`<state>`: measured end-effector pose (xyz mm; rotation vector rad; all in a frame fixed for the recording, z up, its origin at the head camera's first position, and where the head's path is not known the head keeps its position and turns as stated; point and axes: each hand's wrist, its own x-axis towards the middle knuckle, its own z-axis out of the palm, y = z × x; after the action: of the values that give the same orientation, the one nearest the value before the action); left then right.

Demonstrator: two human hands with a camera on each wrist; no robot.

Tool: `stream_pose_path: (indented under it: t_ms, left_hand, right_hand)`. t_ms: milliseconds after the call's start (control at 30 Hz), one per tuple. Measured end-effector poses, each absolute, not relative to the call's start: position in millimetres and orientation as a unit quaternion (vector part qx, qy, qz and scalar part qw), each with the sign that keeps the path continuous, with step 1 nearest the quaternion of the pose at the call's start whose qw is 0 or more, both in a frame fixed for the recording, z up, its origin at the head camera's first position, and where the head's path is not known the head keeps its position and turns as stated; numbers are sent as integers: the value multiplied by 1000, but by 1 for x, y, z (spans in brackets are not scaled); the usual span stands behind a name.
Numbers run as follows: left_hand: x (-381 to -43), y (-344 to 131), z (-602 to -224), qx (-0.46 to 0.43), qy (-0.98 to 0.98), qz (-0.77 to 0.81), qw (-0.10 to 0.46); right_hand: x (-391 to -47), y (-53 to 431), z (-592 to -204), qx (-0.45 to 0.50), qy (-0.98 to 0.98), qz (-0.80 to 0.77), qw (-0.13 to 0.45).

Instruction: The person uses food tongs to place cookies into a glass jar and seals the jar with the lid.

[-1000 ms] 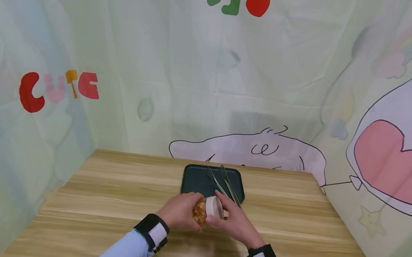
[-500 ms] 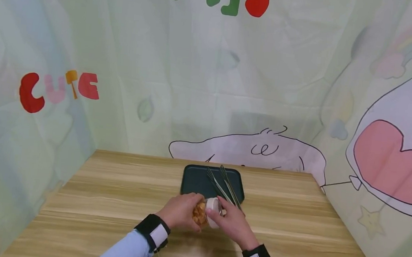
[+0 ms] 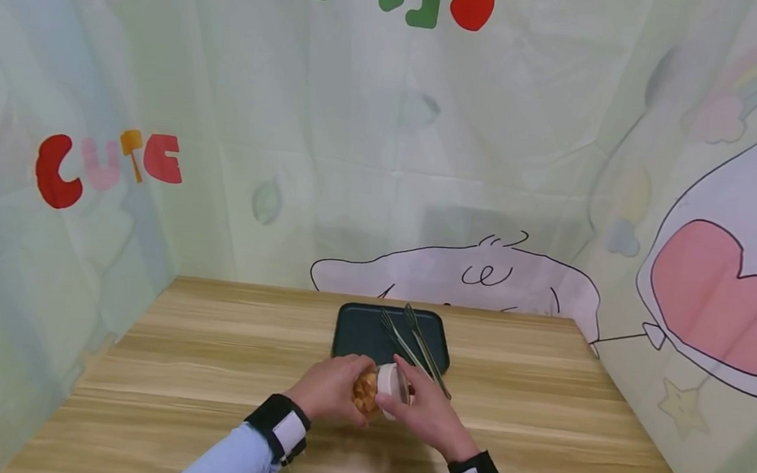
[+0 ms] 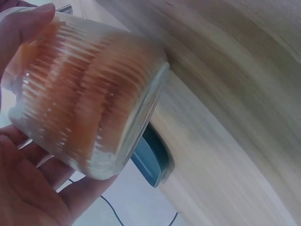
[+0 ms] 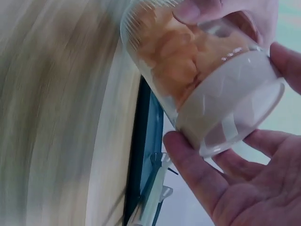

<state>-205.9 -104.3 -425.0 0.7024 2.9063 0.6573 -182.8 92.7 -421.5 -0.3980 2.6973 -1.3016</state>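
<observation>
My left hand (image 3: 330, 388) grips a clear ribbed jar (image 3: 365, 391) packed with orange-brown pieces, thumb on one side and fingers on the other. The jar is tilted on its side above the table, its base shown in the left wrist view. On its right end sits a white lid (image 3: 389, 389), held at the rim by the thumb and fingers of my right hand (image 3: 431, 412). Seen from the right wrist, the lid (image 5: 230, 101) is seated on the jar's mouth and has a smooth, shiny top.
Behind the hands lies a dark teal tray (image 3: 360, 329) on the wooden table (image 3: 219, 361). Slim metal tongs (image 3: 419, 341) rest across its right side, their near end reaching past the tray's front edge. A printed curtain (image 3: 359, 152) hangs behind the table and at both sides.
My right hand shifts its grip around the lid, its fingers and wrist turning slightly. The left hand keeps the jar nearly still; tray and tongs stay put.
</observation>
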Motion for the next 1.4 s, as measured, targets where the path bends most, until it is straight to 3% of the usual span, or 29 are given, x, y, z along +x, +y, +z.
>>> stream_pose_path:
  t_ms: [467,933,1400]
  left_hand:
    - [-204,-103,-431,240,953,184,8]
    - [-208,-101,-439,211,924,318,-36]
    - [-210,-98,-451,124,882,454,11]
  right_hand:
    - [-177,84,-420,-118,909,-399,20]
    - [-176,95,-402,-85,912,-401,-14]
    - [-180,106,-405,-53,912,-406,-11]
